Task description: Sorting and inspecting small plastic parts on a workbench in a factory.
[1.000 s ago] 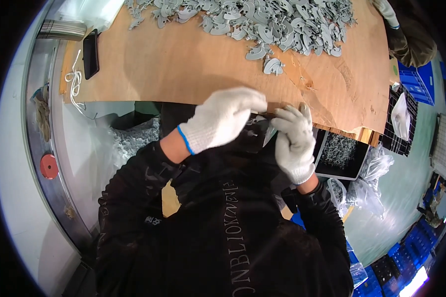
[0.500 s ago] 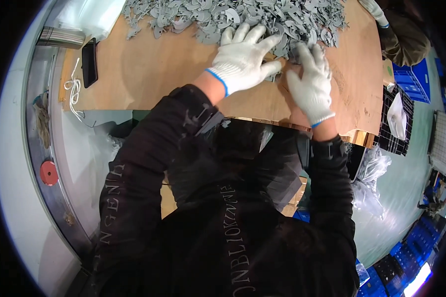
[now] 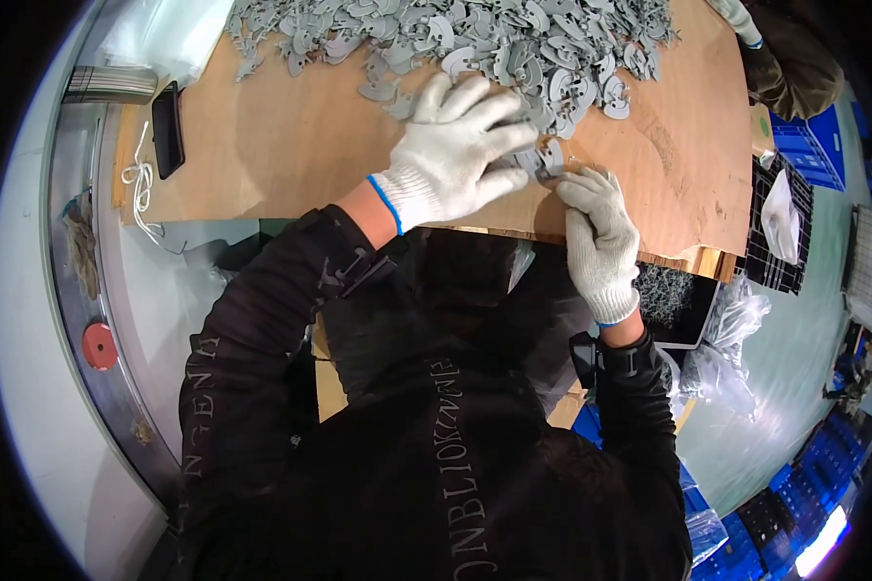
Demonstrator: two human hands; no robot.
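Observation:
A large heap of flat grey curved parts [image 3: 543, 48] covers the far side of the wooden tabletop [image 3: 291, 136]. At the near edge of the heap, my left hand [image 3: 455, 150], in a white knit glove, is open with its fingers spread over the parts. A few loose grey pieces [image 3: 549, 157] lie beside its thumb and fingertips. My right hand [image 3: 601, 232], gloved the same way, is at the table's near edge just right of those pieces. Its fingers are bent and close together; whatever they hold, if anything, is hidden.
A dark phone [image 3: 168, 131] and a white cord [image 3: 140, 184] lie at the table's left. Below the near right edge is a tray of small grey pieces [image 3: 664, 295], beside clear plastic bags [image 3: 727, 373]. Another person's gloved hand [image 3: 736, 17] shows at the far right.
Both hands have come back toward me from the heap, the right one reaching the table's near edge. Some grey parts between them have shifted nearer. The right fingers have bent.

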